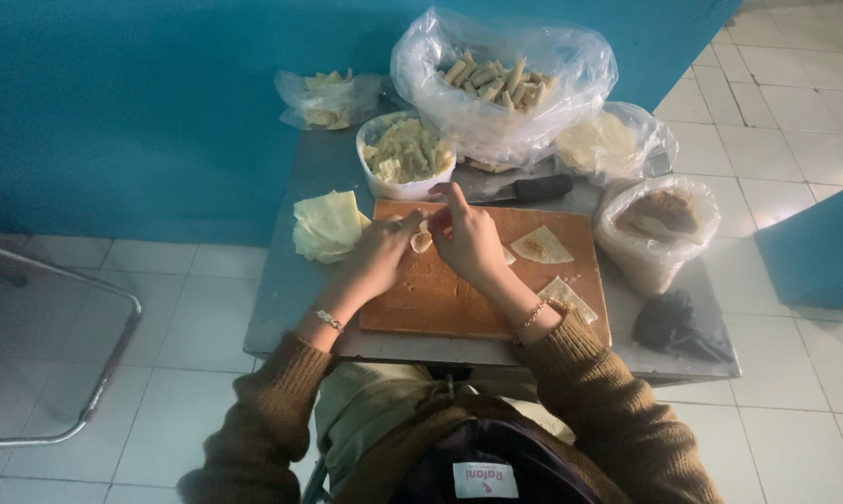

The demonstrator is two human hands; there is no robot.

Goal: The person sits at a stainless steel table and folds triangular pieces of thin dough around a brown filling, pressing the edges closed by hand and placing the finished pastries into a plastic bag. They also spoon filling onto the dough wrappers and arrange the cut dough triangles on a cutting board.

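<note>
I observe both hands meeting over the far left part of the wooden cutting board [459,299], which lies on a small metal table [300,280]. The left hand [381,254] and right hand [468,238] both pinch one small filled wrapper [422,242], fingers pressed together around it; the right forefinger is raised above the rest. The piece is held just above the board, in my judgement so the board catches any filling that drops. It is too small for me to tell its long axis with certainty; it seems to run roughly away from the person, its near end pointing toward the body.

Two flat triangular wrappers [540,246] with filling lie on the board to the right, within easy reach. A stack of pale sheets [328,224] sits just left of the board, a white tub of filling [405,154] beyond it, and a clear bag of finished rolls [496,84] behind that.
</note>
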